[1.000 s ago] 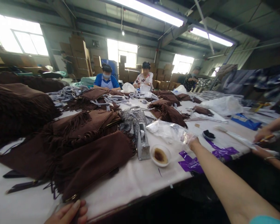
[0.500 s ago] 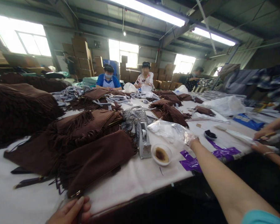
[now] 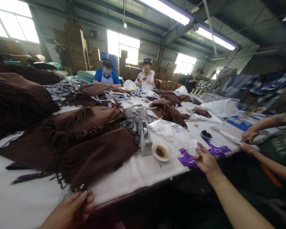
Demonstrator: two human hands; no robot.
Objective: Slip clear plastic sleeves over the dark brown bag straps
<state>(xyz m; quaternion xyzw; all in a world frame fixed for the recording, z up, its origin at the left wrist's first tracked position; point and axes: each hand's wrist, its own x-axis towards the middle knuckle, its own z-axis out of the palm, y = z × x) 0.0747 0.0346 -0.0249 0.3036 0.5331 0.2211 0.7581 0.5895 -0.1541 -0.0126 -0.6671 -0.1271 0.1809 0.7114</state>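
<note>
At table point(image 3: 133, 179), left hand point(image 3: 73, 206) pinches corner of brown bag point(image 3: 101, 159), grip partly hidden; right hand point(image 3: 205, 159) pinches clear plastic point(image 3: 175, 132).

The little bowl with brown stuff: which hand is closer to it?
The right hand, just right of the bowl; the left hand is farther off, down and left.
</note>
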